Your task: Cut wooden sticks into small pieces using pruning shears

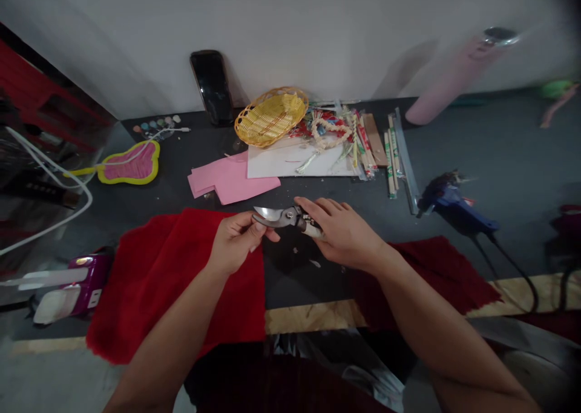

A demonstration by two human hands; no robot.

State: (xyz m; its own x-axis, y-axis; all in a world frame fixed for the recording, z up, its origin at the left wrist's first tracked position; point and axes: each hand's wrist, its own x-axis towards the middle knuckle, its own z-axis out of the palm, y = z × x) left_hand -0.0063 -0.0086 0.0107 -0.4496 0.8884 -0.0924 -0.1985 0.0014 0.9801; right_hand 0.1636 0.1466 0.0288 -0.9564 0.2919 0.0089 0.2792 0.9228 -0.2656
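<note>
A pair of pruning shears (pixel 285 217) with metal blades is held above the dark table in the middle. My right hand (pixel 342 228) is wrapped round its handles. At the blade end, my left hand (pixel 238 237) is closed in a pinch close to the blade tips. A small pale piece shows under its fingers, too small to name. Beneath my left hand lies a bright red cloth (pixel 158 280). A darker red cloth (pixel 436 267) is under my right forearm.
Behind my hands lie pink paper (pixel 240 180), a white sheet (pixel 272 166), a yellow basket (pixel 267 119) and packaged chopsticks (pixel 390 158). A phone (pixel 212 89) leans on the wall. A blue glue gun (pixel 458 207) and pink bottle (pixel 449 83) stand right; a purple power strip (pixel 93 280) left.
</note>
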